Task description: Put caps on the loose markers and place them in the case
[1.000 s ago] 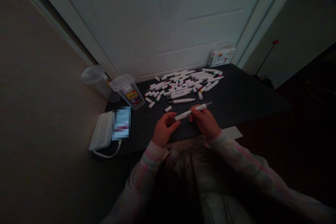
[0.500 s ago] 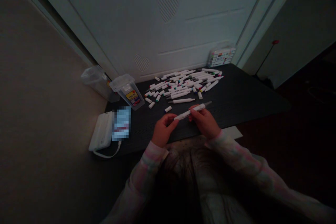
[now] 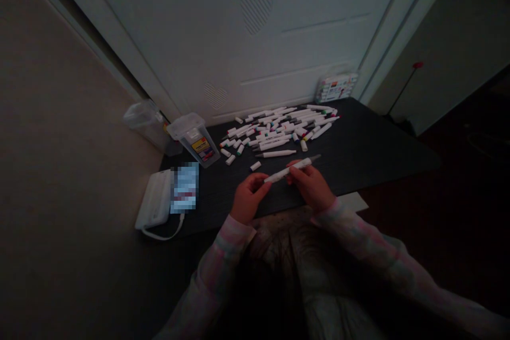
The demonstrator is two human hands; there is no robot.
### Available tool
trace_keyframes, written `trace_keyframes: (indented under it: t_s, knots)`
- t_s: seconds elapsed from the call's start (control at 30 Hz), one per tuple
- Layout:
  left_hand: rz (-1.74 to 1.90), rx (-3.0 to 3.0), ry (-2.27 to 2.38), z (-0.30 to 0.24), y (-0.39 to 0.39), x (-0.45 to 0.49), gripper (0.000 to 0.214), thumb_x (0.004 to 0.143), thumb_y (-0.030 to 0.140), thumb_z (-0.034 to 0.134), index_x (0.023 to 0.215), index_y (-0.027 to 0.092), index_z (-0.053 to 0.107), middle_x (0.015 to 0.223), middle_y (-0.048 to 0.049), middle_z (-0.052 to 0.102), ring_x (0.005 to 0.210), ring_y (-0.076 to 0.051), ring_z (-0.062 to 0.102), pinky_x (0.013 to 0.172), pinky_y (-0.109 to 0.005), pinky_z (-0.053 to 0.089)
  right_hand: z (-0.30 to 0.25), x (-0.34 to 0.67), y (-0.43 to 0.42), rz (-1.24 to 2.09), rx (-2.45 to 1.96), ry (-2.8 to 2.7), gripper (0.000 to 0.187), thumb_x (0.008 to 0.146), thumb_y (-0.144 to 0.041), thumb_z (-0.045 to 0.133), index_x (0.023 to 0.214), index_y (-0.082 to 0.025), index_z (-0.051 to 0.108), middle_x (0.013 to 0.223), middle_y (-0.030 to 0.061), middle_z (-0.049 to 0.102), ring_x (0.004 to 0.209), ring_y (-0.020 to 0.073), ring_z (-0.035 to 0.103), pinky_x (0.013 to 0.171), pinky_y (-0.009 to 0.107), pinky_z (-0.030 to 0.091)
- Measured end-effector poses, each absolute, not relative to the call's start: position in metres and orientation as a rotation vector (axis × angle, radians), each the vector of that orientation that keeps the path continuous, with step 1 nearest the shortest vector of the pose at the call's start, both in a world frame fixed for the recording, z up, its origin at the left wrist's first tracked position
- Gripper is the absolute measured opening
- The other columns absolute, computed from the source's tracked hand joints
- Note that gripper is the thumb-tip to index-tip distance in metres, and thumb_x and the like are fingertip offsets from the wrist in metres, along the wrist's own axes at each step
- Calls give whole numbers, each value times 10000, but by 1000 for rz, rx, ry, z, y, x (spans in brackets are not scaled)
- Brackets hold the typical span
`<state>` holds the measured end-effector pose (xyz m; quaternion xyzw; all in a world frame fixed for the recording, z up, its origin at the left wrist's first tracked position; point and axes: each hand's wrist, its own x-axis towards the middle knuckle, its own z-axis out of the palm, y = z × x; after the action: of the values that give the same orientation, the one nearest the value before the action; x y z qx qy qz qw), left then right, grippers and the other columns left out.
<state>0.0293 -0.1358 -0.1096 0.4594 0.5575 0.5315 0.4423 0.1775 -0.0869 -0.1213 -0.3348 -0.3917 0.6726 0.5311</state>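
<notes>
A white marker (image 3: 281, 173) with a grey tip at its right end is held between my two hands above the dark table. My right hand (image 3: 315, 191) is closed round the barrel near the grey tip. At the other end, the fingers of my left hand (image 3: 246, 201) pinch the marker; whether a small cap is between them I cannot make out. A loose white cap (image 3: 255, 166) lies just beyond my left hand. Farther back is a spread of uncapped white markers (image 3: 278, 153) and caps with coloured ends.
Two clear plastic boxes, the nearer one (image 3: 194, 138) with a yellow label, stand at the left. A white device (image 3: 154, 199) with a cable and a blurred-out screen (image 3: 184, 187) lie in front. A packed marker case (image 3: 337, 86) leans against the white door (image 3: 191, 21).
</notes>
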Motion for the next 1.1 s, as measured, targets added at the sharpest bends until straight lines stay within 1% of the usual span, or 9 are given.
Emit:
trace_keyframes:
  t_s: [0.43,0.6,0.93,1.1]
  knots:
    - [1324,1150,1374,-114,-134,28,187,618,245,663,777,161,613,692,14,608,642,-105,524,623,-220,404,-120,177,-87,1610,-819,-945,264,576,-359,726,707,-175,589,512,-55,549,508,88,479,528,232,363]
    - [1326,1141,1374,-114,-135,29,188,618,247,657,776,158,606,677,18,599,621,-101,522,596,-217,405,-121,177,-87,1608,-840,-945,270,573,-356,726,714,-176,585,508,-57,549,508,89,479,527,232,358]
    - [1327,1147,1372,-113,-135,29,177,620,238,651,770,160,599,695,15,603,645,-107,535,622,-224,411,-121,177,-87,1599,-848,-950,270,578,-367,718,709,-177,577,509,-54,530,508,94,467,527,242,352]
    - [1325,1154,1372,-113,-135,29,174,620,232,648,772,160,601,675,22,588,632,-100,519,610,-216,402,-121,177,-87,1601,-844,-953,267,584,-370,714,703,-176,575,511,-53,528,510,94,465,530,243,356]
